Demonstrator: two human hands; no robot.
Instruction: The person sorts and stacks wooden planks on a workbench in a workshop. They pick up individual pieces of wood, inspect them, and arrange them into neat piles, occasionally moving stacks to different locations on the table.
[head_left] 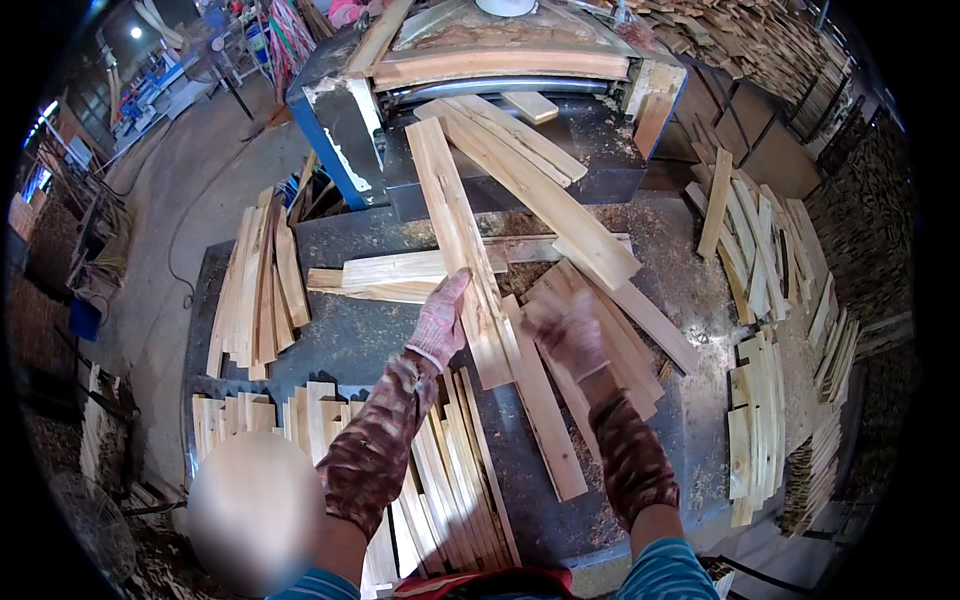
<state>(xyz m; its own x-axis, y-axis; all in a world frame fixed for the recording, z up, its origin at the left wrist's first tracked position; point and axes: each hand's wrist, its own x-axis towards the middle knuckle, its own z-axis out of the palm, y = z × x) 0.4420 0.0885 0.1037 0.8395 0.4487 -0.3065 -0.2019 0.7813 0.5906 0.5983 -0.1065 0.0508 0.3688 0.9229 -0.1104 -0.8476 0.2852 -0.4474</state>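
My left hand [441, 322], in a worn pink glove, lies with fingers together against the left edge of a long pale wooden slat [455, 240] that reaches from the machine's bed down over the dark table [350, 340]. My right hand [566, 330], also gloved, is blurred; it hovers over a fan of slats [600, 340] lying on the table, and its grip is unclear. More slats [520, 160] stick out of the planing machine [480, 70] ahead.
Stacks of cut slats lie at the left [255, 285], near front [440, 490] and right [755, 420] of the table. Sawdust covers the surface. Piled wood [760, 40] fills the right background; a concrete floor [190, 180] runs off left.
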